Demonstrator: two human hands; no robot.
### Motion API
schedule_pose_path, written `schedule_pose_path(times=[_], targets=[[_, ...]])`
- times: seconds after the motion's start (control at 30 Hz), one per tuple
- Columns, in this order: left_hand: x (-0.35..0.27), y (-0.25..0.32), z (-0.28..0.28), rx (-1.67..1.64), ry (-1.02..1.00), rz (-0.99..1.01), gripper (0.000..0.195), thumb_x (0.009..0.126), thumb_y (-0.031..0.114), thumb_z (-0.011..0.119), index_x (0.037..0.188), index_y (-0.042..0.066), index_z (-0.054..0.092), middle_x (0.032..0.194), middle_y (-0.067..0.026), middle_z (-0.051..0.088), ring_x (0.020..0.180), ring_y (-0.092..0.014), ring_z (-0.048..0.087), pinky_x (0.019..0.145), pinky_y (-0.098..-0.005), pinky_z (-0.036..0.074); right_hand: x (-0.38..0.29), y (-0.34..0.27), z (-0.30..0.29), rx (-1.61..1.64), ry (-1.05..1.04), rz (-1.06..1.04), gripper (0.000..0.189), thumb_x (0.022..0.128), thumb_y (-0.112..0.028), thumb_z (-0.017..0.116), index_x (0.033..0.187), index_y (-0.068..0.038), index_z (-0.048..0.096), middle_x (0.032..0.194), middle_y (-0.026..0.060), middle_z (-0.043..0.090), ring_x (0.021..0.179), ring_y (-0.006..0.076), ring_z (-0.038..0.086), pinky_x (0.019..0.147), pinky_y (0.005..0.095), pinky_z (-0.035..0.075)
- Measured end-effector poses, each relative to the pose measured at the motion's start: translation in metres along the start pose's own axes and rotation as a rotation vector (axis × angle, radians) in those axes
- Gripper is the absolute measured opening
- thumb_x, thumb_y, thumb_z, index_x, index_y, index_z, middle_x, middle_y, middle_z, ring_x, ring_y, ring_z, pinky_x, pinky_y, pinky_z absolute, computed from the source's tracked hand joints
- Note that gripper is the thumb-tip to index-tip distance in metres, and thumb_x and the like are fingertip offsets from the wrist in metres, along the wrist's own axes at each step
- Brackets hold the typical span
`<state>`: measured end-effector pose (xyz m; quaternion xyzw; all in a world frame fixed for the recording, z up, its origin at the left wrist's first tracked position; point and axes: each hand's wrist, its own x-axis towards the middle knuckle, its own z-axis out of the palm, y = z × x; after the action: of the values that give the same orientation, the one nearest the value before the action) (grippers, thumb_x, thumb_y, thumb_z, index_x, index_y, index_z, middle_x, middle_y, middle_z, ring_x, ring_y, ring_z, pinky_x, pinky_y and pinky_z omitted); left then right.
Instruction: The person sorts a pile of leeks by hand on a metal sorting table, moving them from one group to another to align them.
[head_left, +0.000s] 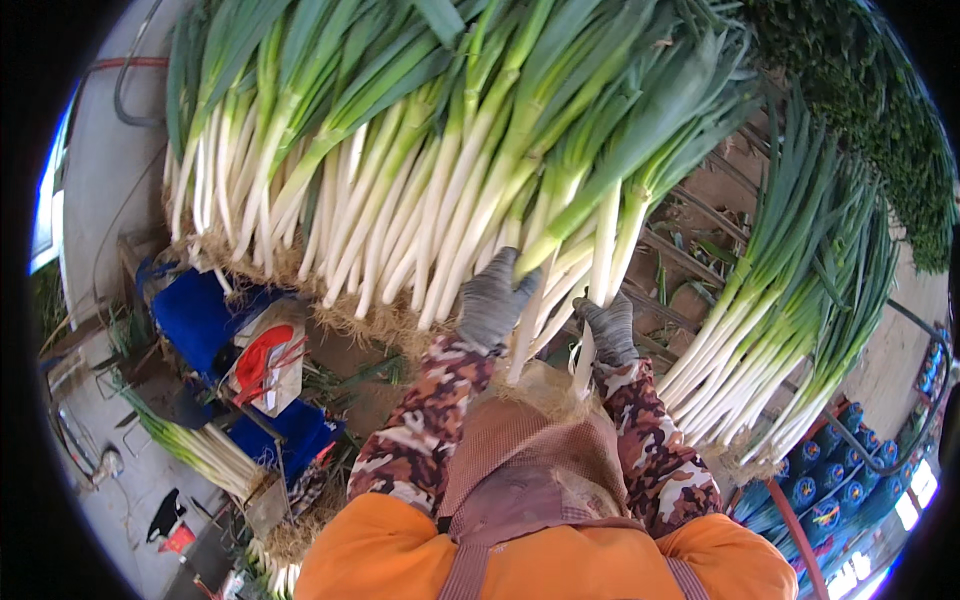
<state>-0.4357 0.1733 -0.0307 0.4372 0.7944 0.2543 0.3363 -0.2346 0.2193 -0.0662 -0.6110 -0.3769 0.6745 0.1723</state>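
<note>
A broad heap of large green onions (450, 195), white stalks with green tops, lies before me with the roots towards me. My left hand (491, 304), in a grey knit glove, grips a green onion at the heap's right edge, a pale green leaf base between thumb and fingers. My right hand (611, 330), gloved alike, is closed around a white stalk (604, 255) at the same edge. Root ends of stalks hang between my forearms, over a checked apron (540, 442). How many stalks each hand holds is hidden.
A smaller bunch of green onions (742, 337) lies right, across metal bars (675, 259). Dark green bundles (862, 97) fill the far right. Blue-wrapped rolls (832, 465) stand lower right. Left are blue cloth (199, 319), a red item (266, 360) and more green onions (217, 457).
</note>
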Motion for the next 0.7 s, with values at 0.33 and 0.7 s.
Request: schedule_pose_path(times=[0.33,0.7], targets=[[0.055,-0.036,-0.059,0.205,0.152,-0.093,0.059,0.076,0.026,0.08,0.121,-0.003,0.056,0.106,-0.0204,0.066,0.095,-0.032,0.065,0.086,-0.0387,0.052,-0.061,-0.012,-0.091,0.096,-0.023,-0.045,0.036,0.073,-0.017,0.078,0.1,0.001,0.061,0.068,0.0024,0.061,0.054,0.0103,0.057,0.049,0.0228,0.045],[0.069,-0.045,-0.043,0.253,0.095,0.032,0.058,0.074,0.02,0.078,0.122,-0.005,0.055,0.101,-0.0182,0.068,0.086,-0.027,0.068,0.078,-0.0374,0.056,-0.043,0.015,-0.125,0.038,-0.207,-0.161,0.05,0.071,-0.017,0.083,0.111,0.002,0.062,0.097,0.0037,0.066,0.088,0.012,0.057,0.079,0.0289,0.049]])
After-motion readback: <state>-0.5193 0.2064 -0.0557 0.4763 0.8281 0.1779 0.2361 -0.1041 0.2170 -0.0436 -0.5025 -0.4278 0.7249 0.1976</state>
